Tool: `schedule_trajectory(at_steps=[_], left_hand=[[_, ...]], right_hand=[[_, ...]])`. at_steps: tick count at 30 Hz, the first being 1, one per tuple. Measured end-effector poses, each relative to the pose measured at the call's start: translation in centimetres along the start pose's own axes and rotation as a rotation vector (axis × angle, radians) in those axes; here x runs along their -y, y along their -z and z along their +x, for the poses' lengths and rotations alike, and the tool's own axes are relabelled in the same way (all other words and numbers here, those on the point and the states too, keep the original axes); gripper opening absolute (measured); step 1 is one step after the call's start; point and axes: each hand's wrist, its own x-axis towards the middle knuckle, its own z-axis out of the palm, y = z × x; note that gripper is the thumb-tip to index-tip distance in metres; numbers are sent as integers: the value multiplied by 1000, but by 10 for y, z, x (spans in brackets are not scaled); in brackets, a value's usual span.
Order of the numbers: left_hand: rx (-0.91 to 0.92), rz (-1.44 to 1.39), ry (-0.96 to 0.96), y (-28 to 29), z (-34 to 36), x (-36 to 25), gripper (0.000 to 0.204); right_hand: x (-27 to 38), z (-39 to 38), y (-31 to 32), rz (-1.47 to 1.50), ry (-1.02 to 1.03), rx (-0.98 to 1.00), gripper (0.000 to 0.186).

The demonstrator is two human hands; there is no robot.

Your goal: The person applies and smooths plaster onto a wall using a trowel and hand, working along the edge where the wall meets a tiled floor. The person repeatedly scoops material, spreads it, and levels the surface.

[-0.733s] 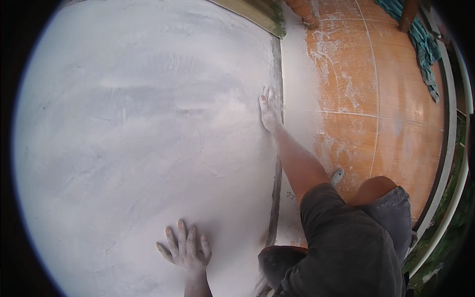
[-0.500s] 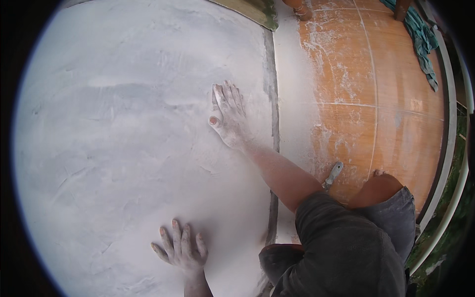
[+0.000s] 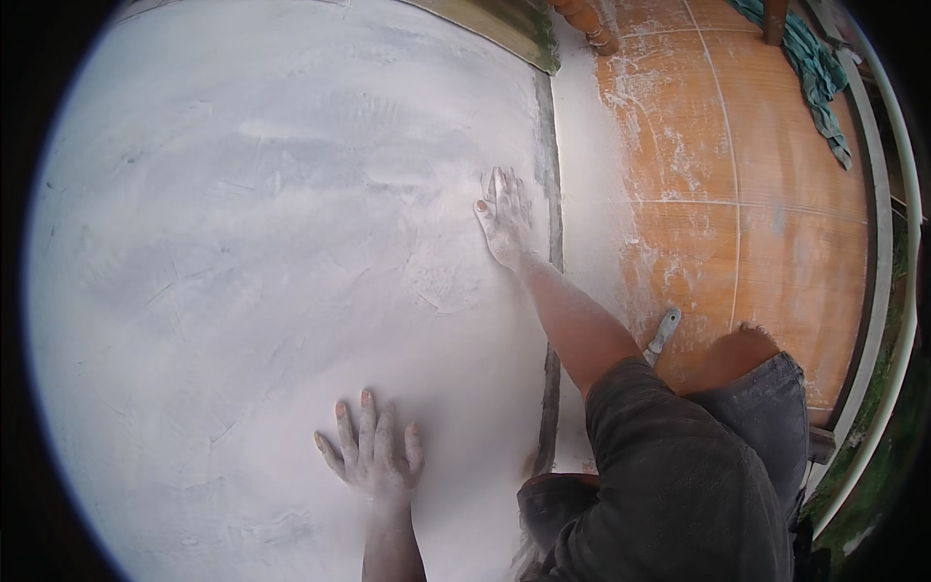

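Observation:
White dust coats both my hands and the broad grey-white plastered surface [image 3: 242,320] they are on. My right hand [image 3: 502,221] lies flat, fingers together, near the dark grey strip [image 3: 552,388] at the surface's right edge. Beneath its fingers is a thin flat piece that looks like sandpaper [image 3: 486,181]; only a sliver shows beside the index finger, and the rest is hidden. Lower down, my left hand [image 3: 373,456] rests on the surface with its fingers spread and nothing in it.
Dusty orange tiles [image 3: 786,262] run along the right, with a scraper [image 3: 663,335] lying near my knee. A teal cloth [image 3: 818,73] and turned wooden legs [image 3: 587,24] are at the far right. An olive-green panel [image 3: 495,27] borders the top. A pale pipe [image 3: 912,310] curves along the right rim.
My right hand has slid right across the plaster, closer to the dark strip, with the sandpaper under it. My left hand sits a little higher and further right. The view has shifted slightly.

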Motion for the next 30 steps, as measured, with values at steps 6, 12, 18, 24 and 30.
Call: schedule_trajectory(at_steps=[6,12,18,24,30], left_hand=[[10,-30,23,4,2,-4,38],[-11,-88,62,6,4,-4,33],[26,-99,52,9,5,-5,34],[-4,-105,50,10,5,-4,35],[-24,-134,14,7,3,-3,34]], right_hand=[[68,-30,28,-76,334,126,91],[21,3,28,129,-76,29,94],[52,-31,30,-143,211,173,94],[70,-16,31,-16,80,165,87],[50,-4,34,105,-24,105,89]])
